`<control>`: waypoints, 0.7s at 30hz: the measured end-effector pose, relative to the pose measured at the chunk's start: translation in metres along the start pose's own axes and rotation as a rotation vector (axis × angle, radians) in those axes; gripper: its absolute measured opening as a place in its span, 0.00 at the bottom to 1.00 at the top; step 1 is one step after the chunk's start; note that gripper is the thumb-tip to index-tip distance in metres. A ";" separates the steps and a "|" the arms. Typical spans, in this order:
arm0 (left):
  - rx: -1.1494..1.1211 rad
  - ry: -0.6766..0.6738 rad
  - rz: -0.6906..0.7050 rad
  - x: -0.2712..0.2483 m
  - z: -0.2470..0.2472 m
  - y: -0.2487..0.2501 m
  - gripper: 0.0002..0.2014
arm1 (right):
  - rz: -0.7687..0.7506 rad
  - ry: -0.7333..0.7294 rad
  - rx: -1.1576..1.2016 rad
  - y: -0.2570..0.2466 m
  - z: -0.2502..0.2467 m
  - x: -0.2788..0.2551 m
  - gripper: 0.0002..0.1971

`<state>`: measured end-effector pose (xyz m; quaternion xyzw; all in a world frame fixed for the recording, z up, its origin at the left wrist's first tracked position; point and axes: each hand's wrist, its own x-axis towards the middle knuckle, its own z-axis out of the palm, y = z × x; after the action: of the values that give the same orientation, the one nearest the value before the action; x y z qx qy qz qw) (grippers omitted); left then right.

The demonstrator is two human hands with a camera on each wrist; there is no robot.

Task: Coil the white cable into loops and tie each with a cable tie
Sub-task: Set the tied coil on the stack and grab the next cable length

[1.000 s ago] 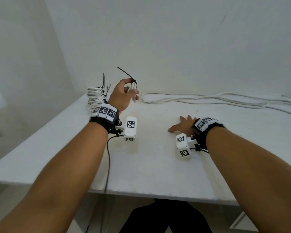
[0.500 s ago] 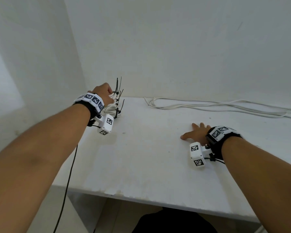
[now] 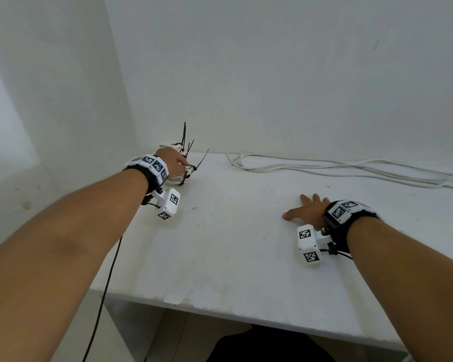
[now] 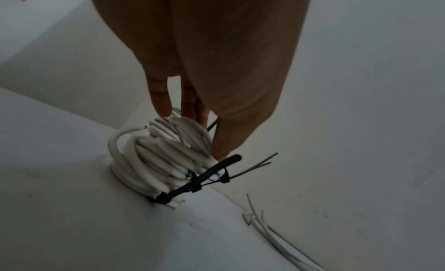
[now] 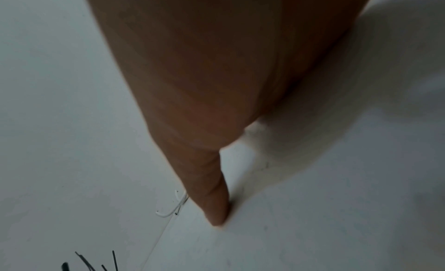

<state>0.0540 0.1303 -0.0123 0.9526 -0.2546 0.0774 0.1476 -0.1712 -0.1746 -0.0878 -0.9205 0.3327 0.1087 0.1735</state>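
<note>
A pile of coiled white cable bundles (image 3: 174, 180) (image 4: 163, 160), each bound with black cable ties (image 3: 184, 134) (image 4: 211, 172), sits in the table's back left corner. My left hand (image 3: 180, 163) (image 4: 192, 132) reaches down onto the top bundle, fingers (image 4: 161, 103) straight and touching it, thumb (image 4: 225, 145) alongside. The uncoiled white cable (image 3: 324, 167) (image 4: 277, 240) (image 5: 168, 212) lies loose along the back wall. My right hand (image 3: 302, 209) rests flat on the table (image 3: 233, 244) with spread fingers, holding nothing.
White walls close in behind and to the left of the table. Its chipped front edge (image 3: 220, 308) runs near me. A thin black wire (image 3: 107, 283) hangs from my left wrist over that edge.
My left hand carried a tied bundle from the middle back leftward to the corner pile and lowered it there. The right hand stayed flat on the table.
</note>
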 end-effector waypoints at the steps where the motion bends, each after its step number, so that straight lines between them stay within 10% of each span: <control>1: -0.005 0.003 -0.005 -0.001 0.000 0.000 0.14 | -0.003 0.005 -0.012 0.000 0.000 -0.001 0.54; 21: -0.272 0.261 0.241 0.013 -0.005 0.075 0.09 | -0.008 0.015 0.038 -0.003 -0.001 -0.013 0.51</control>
<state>0.0264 0.0639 0.0131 0.8686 -0.3533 0.1819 0.2959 -0.1791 -0.1656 -0.0822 -0.9192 0.3321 0.0948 0.1892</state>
